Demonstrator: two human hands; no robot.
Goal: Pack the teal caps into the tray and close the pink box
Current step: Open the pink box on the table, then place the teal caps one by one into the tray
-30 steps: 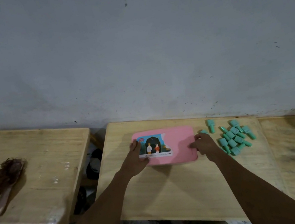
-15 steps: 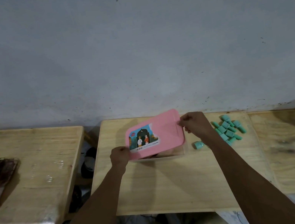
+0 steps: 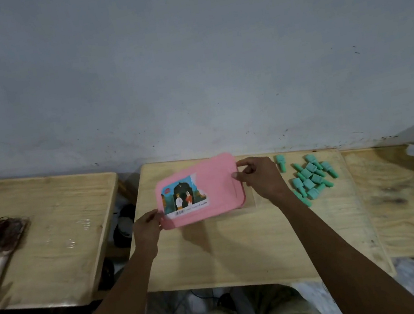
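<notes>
- Hands: the left hand (image 3: 146, 228) grips the lower-left corner of the pink box lid (image 3: 213, 183). The right hand (image 3: 260, 180) pinches its right edge.
- The lid is tilted, raised off the bench (image 3: 242, 246) at centre frame.
- The teal caps (image 3: 311, 179) lie in a loose heap right of centre; none are packed.
- No tray can be made out under the lid.
- Judged status: opening stage. Packing and closing are not yet done.

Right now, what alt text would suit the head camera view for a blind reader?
Two bare hands hold a pink lid tilted over a wooden table, left hand at its near corner, right hand at its right edge. Loose teal caps lie to the right.
</notes>
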